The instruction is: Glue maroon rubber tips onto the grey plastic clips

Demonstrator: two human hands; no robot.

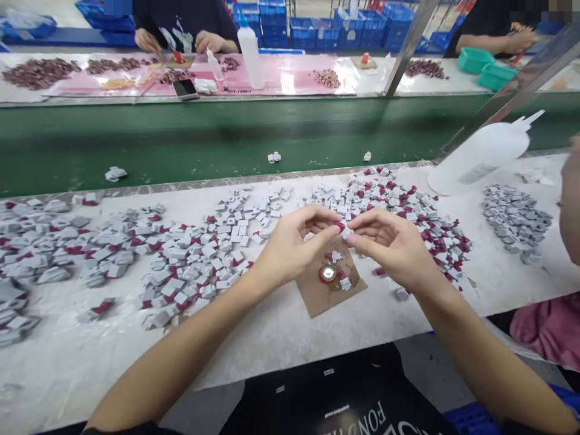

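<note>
The left hand (pixel 294 243) pinches a red piece (pixel 339 226) beside the pale piece (pixel 347 234) pinched in the right hand (pixel 393 244), light, steady pressure above the cardboard (pixel 315 303) probably serving best.

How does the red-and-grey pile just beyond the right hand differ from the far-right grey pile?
The mixed pile shows dark red among pale grey; the grey pile shows only grey. The mixed pile spreads wider than the grey pile. Both are small pieces on the table.

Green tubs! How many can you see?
2. The first tub is at the upper right, on the far table; the second tub is just in front of it. Others may be hidden.
</note>
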